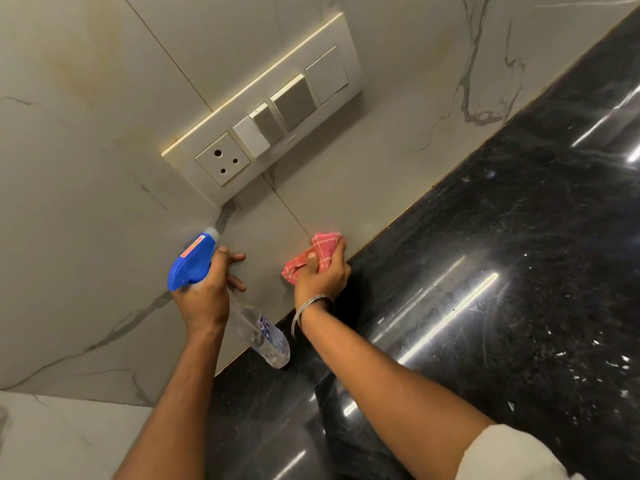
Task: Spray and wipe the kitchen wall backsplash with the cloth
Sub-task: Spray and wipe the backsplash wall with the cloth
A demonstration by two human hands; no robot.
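Note:
The backsplash point(104, 188) is pale marble-look tile with grey veins. My left hand point(204, 292) grips the neck of a clear spray bottle point(268, 341) with a blue trigger head point(192, 261). The nozzle points at the tile just below the switch plate. My right hand point(323, 275) holds a bunched red checked cloth point(318, 252) and presses it against the tile just above the counter edge. A metal bangle sits on that wrist.
A cream switch plate point(266, 112) with a three-pin socket and several switches is mounted on the wall above both hands. The glossy black stone counter point(502, 306) runs along the foot of the wall. A lighter marble surface point(52, 441) lies at the lower left.

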